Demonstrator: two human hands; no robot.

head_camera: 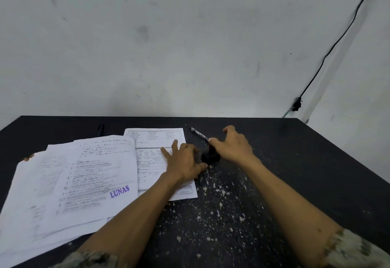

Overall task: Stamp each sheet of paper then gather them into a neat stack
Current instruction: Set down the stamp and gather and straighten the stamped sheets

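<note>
Currently, the left hand (185,162) rests palm down on the form sheet (152,153), fingers (168,153) spread flat and holding nothing; they pin the sheet to the bench (295,162). The right hand (232,145) sits over a black object, judged to be the stamp (210,156), which lies on the bench just beside the sheet's right edge. Its fingers are curved and partly spread above the stamp; whether they have closed on it cannot be told, as the hand hides most of the contact.

Key relation: the stamp lies directly right of the pinned sheet, between the two hands, touching or nearly touching the left thumb. The right hand is the nearer hand. The sheet's long axis runs away from the person, tilted slightly left at the far end.

To the left, a loose fan of sheets (63,183) overlaps the form sheet; its top page bears a purple "LUNAS" mark (119,191), so that page is judged stamped. No mark is visible on the form sheet. A pen (199,134) lies beyond the stamp, pointing far-left.

Judgement: the next move is a short carry leftward onto the pinned sheet. Stacking is not yet done.
</note>
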